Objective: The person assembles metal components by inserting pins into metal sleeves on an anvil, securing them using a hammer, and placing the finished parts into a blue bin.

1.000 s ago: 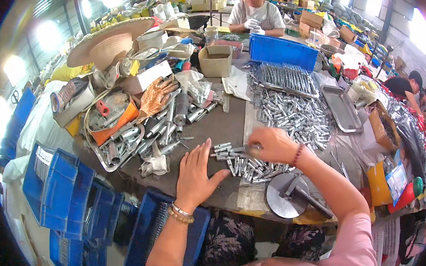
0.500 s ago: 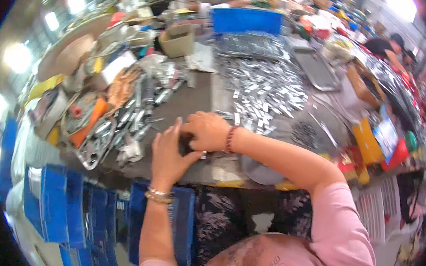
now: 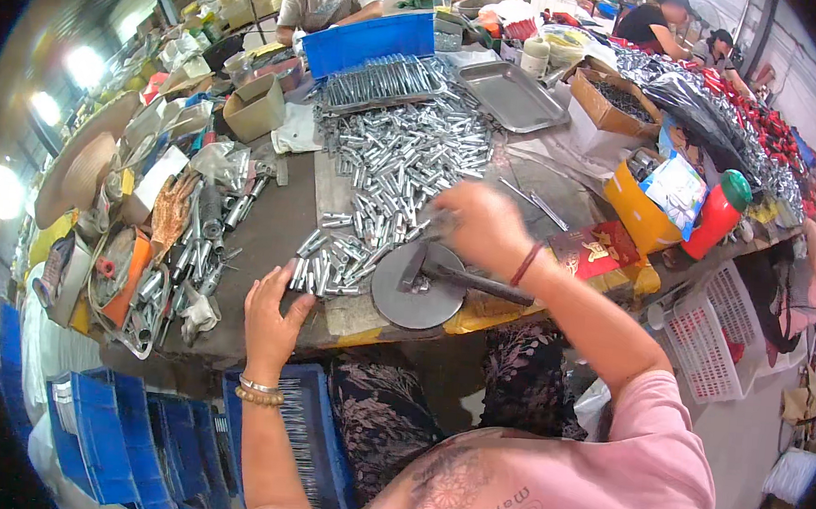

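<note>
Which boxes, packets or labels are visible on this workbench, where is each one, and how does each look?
Cardboard box: far left of the bench, open, brown.
Second cardboard box: far right, open, brown, dark small parts inside.
Yellow box: right edge, open; a blue and white packet stands in it.
Red packet: flat, beside the right hand, gold pattern.
Left hand: on small metal tubes.

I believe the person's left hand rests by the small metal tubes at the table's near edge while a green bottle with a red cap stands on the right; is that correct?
Not quite: the head view shows the colours reversed. The bottle is red with a green cap. The left hand does rest by the small metal tubes at the near edge of the table.
</note>
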Tool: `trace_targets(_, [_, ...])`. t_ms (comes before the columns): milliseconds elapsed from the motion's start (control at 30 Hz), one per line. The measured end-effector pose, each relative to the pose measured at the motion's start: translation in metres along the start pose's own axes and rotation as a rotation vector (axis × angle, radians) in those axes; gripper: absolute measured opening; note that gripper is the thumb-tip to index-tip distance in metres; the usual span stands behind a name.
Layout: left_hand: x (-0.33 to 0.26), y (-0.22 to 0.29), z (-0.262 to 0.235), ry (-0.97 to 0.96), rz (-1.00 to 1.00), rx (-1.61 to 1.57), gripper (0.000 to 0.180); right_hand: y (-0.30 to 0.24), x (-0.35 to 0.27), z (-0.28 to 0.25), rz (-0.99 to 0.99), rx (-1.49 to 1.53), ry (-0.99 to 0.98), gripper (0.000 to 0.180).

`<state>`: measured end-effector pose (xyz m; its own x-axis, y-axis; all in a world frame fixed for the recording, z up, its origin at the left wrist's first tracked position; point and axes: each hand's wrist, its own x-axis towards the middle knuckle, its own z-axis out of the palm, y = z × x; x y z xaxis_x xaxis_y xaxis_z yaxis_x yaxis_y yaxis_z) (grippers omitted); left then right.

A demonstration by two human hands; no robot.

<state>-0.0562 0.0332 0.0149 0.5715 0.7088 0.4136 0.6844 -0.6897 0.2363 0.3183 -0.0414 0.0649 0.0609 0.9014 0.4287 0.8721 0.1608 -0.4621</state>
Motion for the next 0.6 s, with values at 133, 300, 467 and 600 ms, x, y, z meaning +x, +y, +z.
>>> trace_targets(133, [0.001,0.006,0.004,0.205,-0.320,-0.371,0.047,0.097,0.024,-0.018,0.377,-0.246,0.122,0.028])
trace_targets(300, [0.002,0.002,0.014,0.307,-0.227,-0.036,0.045,0.181,0.057,-0.006,0.397,-0.319,0.015,0.040])
trace_targets(467, [0.009,0.006,0.010,0.371,-0.164,-0.052,0.035,0.216,0.053,-0.023,0.435,-0.280,0.014,0.044])
trace_targets(600, [0.016,0.001,0.005,0.285,-0.323,-0.155,0.027,0.112,0.031,-0.055,0.563,0.516,-0.026,0.034])
